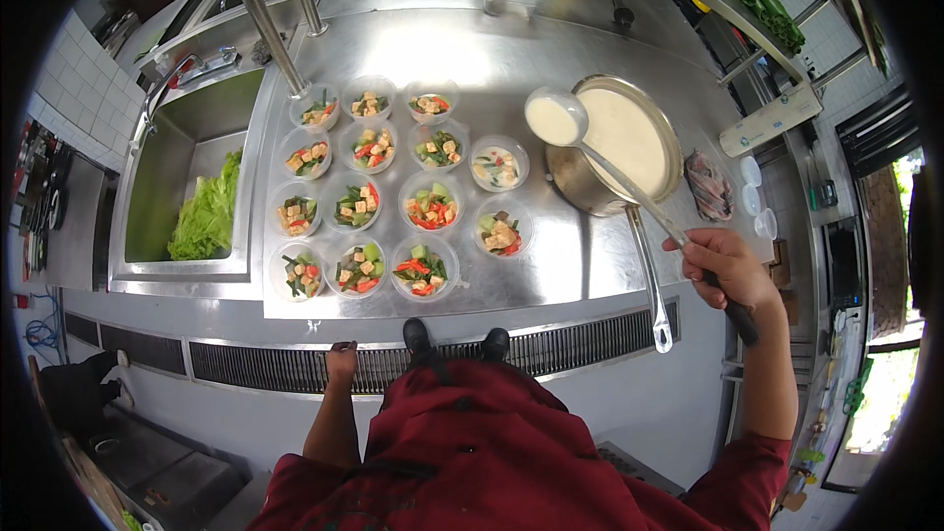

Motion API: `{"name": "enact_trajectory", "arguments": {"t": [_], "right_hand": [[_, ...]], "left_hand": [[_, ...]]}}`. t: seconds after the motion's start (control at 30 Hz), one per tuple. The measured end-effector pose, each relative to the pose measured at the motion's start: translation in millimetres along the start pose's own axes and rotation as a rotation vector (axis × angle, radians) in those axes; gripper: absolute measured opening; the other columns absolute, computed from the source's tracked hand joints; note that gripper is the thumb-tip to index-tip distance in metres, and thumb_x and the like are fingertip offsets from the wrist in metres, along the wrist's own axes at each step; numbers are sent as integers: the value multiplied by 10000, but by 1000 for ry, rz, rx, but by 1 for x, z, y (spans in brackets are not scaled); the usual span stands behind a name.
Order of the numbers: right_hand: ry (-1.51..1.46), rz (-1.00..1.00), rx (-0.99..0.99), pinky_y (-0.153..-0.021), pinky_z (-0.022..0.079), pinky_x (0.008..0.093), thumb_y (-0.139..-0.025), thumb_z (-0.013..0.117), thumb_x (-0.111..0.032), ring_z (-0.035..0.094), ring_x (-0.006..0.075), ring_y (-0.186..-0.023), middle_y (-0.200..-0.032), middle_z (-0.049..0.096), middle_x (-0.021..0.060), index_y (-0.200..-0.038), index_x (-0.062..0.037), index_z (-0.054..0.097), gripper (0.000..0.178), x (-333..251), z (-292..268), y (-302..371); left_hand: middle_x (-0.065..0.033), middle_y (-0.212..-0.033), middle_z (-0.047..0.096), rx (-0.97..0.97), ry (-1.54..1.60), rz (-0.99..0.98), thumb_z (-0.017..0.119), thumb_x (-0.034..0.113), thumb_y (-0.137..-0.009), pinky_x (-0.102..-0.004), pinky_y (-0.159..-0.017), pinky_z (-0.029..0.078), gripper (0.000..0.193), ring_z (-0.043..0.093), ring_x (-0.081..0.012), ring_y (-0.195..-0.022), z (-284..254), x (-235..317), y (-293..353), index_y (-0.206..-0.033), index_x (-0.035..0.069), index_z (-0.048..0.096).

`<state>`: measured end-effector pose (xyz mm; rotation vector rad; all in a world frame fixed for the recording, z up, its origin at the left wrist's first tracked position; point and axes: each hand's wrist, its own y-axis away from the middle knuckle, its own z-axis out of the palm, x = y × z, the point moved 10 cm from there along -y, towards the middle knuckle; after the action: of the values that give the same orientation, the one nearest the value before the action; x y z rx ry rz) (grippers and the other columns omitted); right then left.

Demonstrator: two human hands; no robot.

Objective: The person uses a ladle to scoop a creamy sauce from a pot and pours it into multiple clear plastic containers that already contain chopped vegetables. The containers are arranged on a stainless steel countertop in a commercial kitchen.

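My right hand is closed around the dark handle of a long metal ladle. The ladle's bowl, full of a creamy white liquid, hangs level over the left rim of a steel saucepan. More of that white liquid fills the pan. Just left of the pan, one clear plastic cup has white liquid over its contents. Below it stands a cup of vegetables and pale cubes with no white liquid visible. My left hand hangs by the counter's front edge, fingers curled, apparently holding nothing.
Several similar cups stand in rows on the steel counter. Leafy lettuce lies in the sink at left. The pan's long handle sticks out past the front edge. A crumpled cloth lies right of the pan.
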<state>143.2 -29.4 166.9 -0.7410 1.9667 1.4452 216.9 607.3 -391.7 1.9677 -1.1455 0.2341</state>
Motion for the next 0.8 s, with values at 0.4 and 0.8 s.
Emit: {"name": "enact_trajectory", "arguments": {"t": [0.4, 0.8], "right_hand": [[85, -62, -34, -388, 355, 222, -1045, 560, -125, 435, 53, -421, -687, 505, -9, -1246, 64, 608, 280, 40, 50, -52], [340, -187, 126, -393, 387, 255, -1025, 596, -98, 476, 59, -441, -646, 529, -6, -1178, 45, 633, 212, 50, 54, -53]], "left_hand": [[-193, -948, 765, 18, -56, -32, 728, 336, -898, -405, -808, 559, 406, 744, -315, -876, -25, 6, 16, -1112, -10, 732], [-211, -1024, 765, 30, -63, -13, 765, 362, -867, -413, -882, 548, 434, 737, -342, -983, -21, 16, 19, -1113, 6, 745]]}}
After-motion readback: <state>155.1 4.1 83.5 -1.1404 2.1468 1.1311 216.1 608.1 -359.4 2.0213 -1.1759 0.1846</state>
